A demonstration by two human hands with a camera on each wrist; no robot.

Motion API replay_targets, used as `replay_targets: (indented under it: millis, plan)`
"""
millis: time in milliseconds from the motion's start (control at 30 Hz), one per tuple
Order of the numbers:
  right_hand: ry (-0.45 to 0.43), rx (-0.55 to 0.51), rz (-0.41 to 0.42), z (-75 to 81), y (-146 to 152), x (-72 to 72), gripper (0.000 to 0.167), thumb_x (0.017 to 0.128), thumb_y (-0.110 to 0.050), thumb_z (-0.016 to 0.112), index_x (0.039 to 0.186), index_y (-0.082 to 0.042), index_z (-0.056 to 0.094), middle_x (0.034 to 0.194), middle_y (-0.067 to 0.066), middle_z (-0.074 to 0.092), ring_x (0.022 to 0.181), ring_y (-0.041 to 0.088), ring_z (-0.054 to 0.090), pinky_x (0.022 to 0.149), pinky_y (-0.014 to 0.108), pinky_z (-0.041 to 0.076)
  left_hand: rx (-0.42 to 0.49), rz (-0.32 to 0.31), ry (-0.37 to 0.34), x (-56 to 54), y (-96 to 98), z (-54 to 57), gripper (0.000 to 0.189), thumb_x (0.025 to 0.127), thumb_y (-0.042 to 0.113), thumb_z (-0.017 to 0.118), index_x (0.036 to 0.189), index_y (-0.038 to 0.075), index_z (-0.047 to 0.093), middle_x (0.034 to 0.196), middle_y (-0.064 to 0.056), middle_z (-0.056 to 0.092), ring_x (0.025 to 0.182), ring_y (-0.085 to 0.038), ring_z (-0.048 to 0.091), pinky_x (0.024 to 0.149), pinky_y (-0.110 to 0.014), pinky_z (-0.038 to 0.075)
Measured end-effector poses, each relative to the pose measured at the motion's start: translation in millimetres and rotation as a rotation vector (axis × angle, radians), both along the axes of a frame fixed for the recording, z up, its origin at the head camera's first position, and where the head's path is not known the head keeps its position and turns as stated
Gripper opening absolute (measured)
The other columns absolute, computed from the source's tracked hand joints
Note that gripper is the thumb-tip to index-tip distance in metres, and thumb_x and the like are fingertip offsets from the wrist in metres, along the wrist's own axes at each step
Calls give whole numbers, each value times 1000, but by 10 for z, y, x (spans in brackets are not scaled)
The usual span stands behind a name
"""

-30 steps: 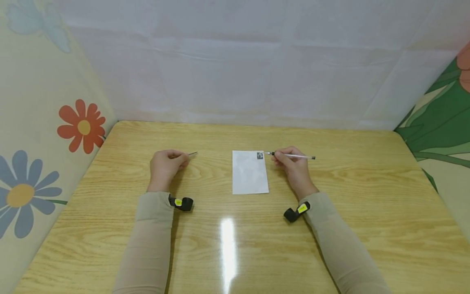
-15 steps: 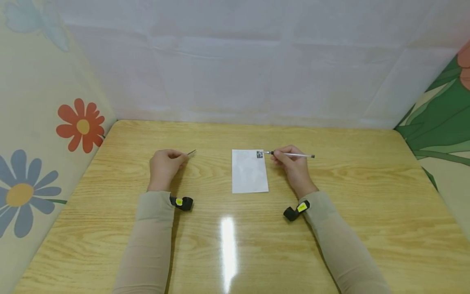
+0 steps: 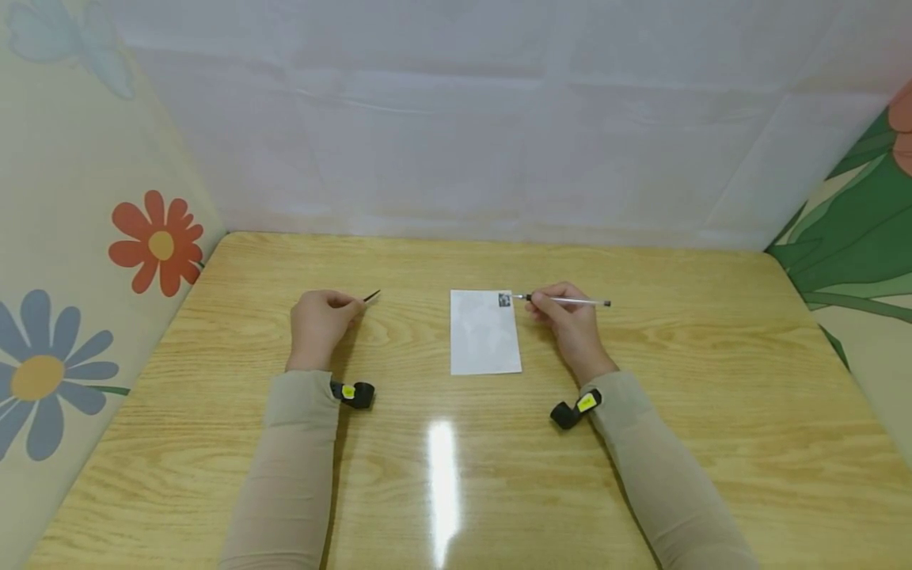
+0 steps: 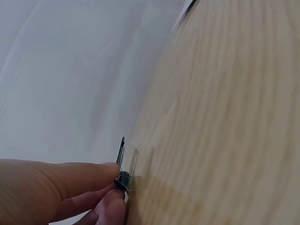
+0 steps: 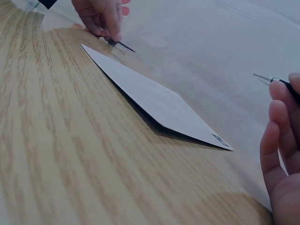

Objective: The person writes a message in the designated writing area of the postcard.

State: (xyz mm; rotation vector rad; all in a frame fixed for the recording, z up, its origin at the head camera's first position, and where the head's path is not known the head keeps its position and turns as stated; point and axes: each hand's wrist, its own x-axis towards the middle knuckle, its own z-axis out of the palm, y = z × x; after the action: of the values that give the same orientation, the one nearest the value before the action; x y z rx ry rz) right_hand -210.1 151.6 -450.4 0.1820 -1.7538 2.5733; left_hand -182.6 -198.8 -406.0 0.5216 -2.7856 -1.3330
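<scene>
My left hand (image 3: 320,328) pinches a pen cap between thumb and fingers, left of the paper. In the left wrist view the pen cap (image 4: 129,160) shows a clear tube with a dark clip and base. My right hand (image 3: 570,326) grips an uncapped pen (image 3: 579,302) with a see-through barrel, its metal tip pointing left. That tip lies just beside the paper's upper right corner in the head view; the right wrist view shows it above the surface. The white sheet of paper (image 3: 484,339) lies between the hands, a small dark picture (image 3: 504,301) in its corner.
The wood-grain table (image 3: 684,380) carries a bright light reflection (image 3: 443,483) in front of the paper. A pale sheet (image 3: 456,142) hangs behind it. Patterned walls with flowers (image 3: 162,245) and leaves (image 3: 862,237) flank both sides. In the right wrist view the paper's edges stand slightly off the table.
The pen cap in my left hand has turned slightly, its end tilting a little upward and its clip showing darker. The right hand, pen and paper stay practically still.
</scene>
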Motion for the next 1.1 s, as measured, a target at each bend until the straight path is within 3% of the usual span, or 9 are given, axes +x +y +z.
replay_targets:
  millis: [567, 767, 933, 1100]
  plan:
    - [-2, -14, 4, -10, -1, 8, 14, 95, 5, 65, 87, -7, 67, 84, 5, 73, 76, 13, 70, 70, 22, 58, 2, 8, -18, -4, -19, 9, 32, 100, 24, 65, 117, -2, 73, 105, -19, 73, 84, -22, 65, 66, -26, 49]
    - [6, -8, 10, 0, 6, 12, 8, 94, -3, 72, 91, 0, 66, 85, 8, 72, 77, 14, 70, 71, 23, 59, 2, 18, 1, -4, -15, 10, 31, 101, 23, 65, 117, -2, 73, 104, -19, 73, 81, -21, 65, 63, -25, 49]
    - [4, -3, 8, -6, 10, 8, 14, 92, -7, 75, 93, 3, 66, 86, 11, 72, 78, 14, 70, 71, 23, 59, -49, 26, 31, -10, 6, 10, 31, 101, 23, 64, 118, -2, 73, 110, -20, 71, 90, -25, 62, 70, -29, 48]
    - [6, -7, 10, -3, 6, 8, 5, 94, -3, 71, 90, -3, 67, 84, 9, 72, 77, 13, 70, 71, 23, 58, -83, 16, 61, -11, 32, 26, 32, 102, 23, 61, 119, -3, 72, 115, -21, 69, 100, -31, 61, 78, -35, 48]
